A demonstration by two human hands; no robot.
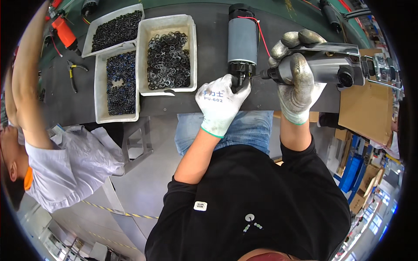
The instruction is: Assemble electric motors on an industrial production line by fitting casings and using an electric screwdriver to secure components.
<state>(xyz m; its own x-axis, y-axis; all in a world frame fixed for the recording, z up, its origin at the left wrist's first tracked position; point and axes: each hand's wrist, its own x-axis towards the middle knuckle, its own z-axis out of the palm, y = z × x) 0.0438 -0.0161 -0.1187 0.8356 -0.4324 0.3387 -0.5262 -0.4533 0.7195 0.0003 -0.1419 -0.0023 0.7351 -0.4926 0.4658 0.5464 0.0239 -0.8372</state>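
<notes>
A grey cylindrical motor (242,43) with black ends lies on the dark table in front of me, its shaft end toward me. My left hand (222,96), in a white glove, grips that near end; its fingertips are partly hidden against the motor. My right hand (299,80), gloved with soiled grey fingers, is wrapped round a silver pneumatic screwdriver (324,71). The tool lies level, its bit pointing left at the motor's near end, close to my left thumb. Whether the bit touches a screw is too small to tell. A red wire (263,37) runs from the motor's far end.
Left of the motor stand white bins of small parts: a bin of metal rings (191,56), a bin of dark small parts (99,104) and another black-filled bin (90,39). Yellow-handled pliers (75,74) lie farther left. A co-worker's arm (28,82) reaches over the table. A cardboard box (365,111) stands right.
</notes>
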